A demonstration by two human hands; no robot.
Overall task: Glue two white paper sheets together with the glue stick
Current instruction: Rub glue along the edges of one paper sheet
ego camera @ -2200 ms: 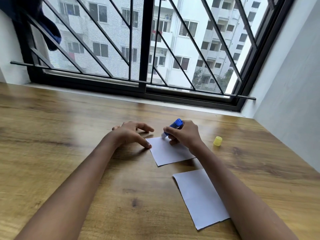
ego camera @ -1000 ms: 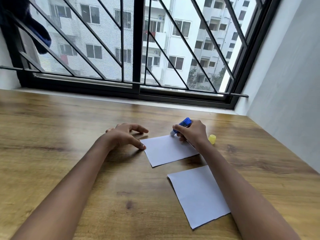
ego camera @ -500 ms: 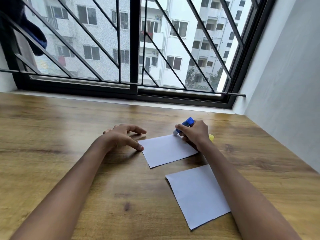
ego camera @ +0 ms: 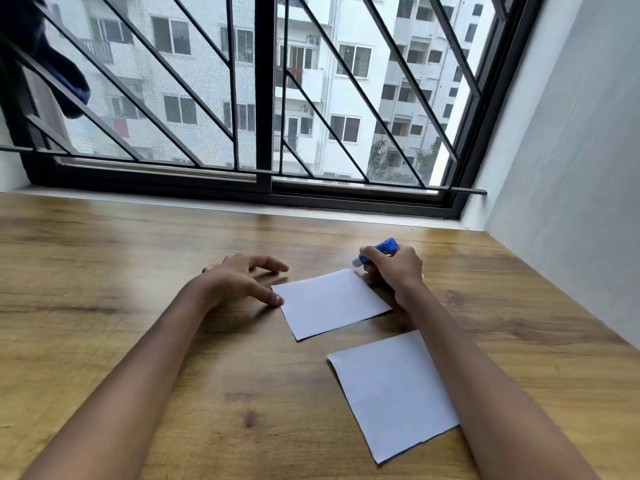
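Note:
Two white paper sheets lie on the wooden table (ego camera: 104, 278). The far sheet (ego camera: 329, 303) sits between my hands. The near sheet (ego camera: 391, 389) lies closer to me, partly under my right forearm. My right hand (ego camera: 393, 271) grips a blue glue stick (ego camera: 379, 251), tilted with its pale tip at the far right corner of the far sheet. My left hand (ego camera: 239, 278) rests with spread fingers, its thumb pressing the far sheet's left corner.
The yellow cap of the glue stick (ego camera: 423, 277) is almost hidden behind my right hand. A barred window (ego camera: 263, 98) runs along the table's far edge. A grey wall (ego camera: 571, 168) bounds the table on the right.
My right hand has slid the glue stick rightward along the far edge of the far sheet, from its left part to its right corner. My left hand has stayed on the left corner.

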